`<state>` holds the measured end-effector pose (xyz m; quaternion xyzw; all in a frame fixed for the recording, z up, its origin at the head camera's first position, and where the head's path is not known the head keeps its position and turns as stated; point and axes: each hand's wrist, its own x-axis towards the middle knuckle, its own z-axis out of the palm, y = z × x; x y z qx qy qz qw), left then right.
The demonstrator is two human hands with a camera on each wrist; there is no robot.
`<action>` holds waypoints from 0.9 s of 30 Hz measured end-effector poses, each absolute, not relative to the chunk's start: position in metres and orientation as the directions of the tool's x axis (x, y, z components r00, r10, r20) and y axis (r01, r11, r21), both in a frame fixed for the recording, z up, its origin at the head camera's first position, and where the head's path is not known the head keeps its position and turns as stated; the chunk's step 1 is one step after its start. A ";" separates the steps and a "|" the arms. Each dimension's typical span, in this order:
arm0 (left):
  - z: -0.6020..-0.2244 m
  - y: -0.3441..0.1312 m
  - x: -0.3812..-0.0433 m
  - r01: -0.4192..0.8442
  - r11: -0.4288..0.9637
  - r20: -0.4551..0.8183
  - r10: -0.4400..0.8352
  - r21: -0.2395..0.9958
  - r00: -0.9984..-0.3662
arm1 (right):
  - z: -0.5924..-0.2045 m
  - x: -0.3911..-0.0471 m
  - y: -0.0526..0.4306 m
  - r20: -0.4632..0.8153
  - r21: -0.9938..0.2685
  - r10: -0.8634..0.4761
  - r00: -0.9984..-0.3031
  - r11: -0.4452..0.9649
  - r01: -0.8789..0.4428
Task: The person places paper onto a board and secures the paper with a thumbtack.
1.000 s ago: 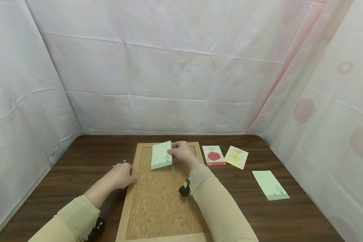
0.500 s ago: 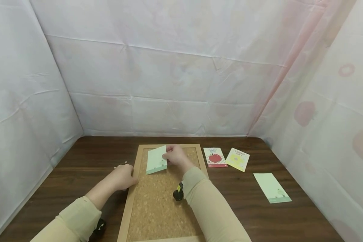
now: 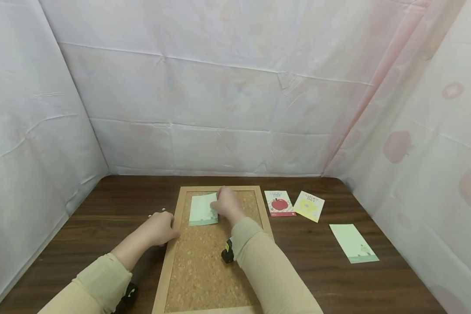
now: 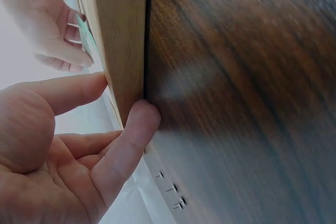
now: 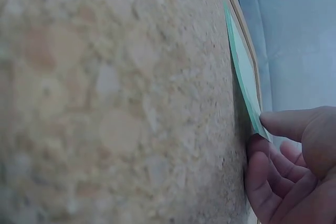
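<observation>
A wood-framed cork board (image 3: 204,270) lies on the dark table. On its left frame edge rests my left hand (image 3: 162,229); in the left wrist view the thumb (image 4: 84,90) is on the frame's face and a finger (image 4: 140,121) on its outer side. My right hand (image 3: 227,204) pinches the right edge of a pale green card (image 3: 202,209) over the board's upper part. In the right wrist view the card (image 5: 242,72) lies close over the cork, thumb above and fingers curled under its edge.
Right of the board lie a red apple card (image 3: 278,204), a yellow card (image 3: 308,206) and another pale green card (image 3: 353,244). Several push pins (image 4: 176,188) stand on the table beyond the left hand. Fabric walls (image 3: 220,109) enclose the table.
My right hand has moved the green card left and down toward the cork, and the card now lies flatter and straighter. The left hand stays at the frame.
</observation>
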<state>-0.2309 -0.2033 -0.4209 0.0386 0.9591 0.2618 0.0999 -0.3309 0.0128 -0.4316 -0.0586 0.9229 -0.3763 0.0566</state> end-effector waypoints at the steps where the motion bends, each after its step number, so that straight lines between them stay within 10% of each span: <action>1: -0.421 -0.203 -0.231 0.020 0.859 -0.174 0.126 0.511 -0.977 | -0.432 -0.330 0.012 -0.064 -0.693 -0.147 -0.987 0.718 -0.062; 27: -0.422 -0.204 -0.235 0.025 0.858 -0.164 0.126 0.512 -0.978 | -0.431 -0.327 0.000 -0.053 -0.375 -0.171 -0.984 0.917 -0.139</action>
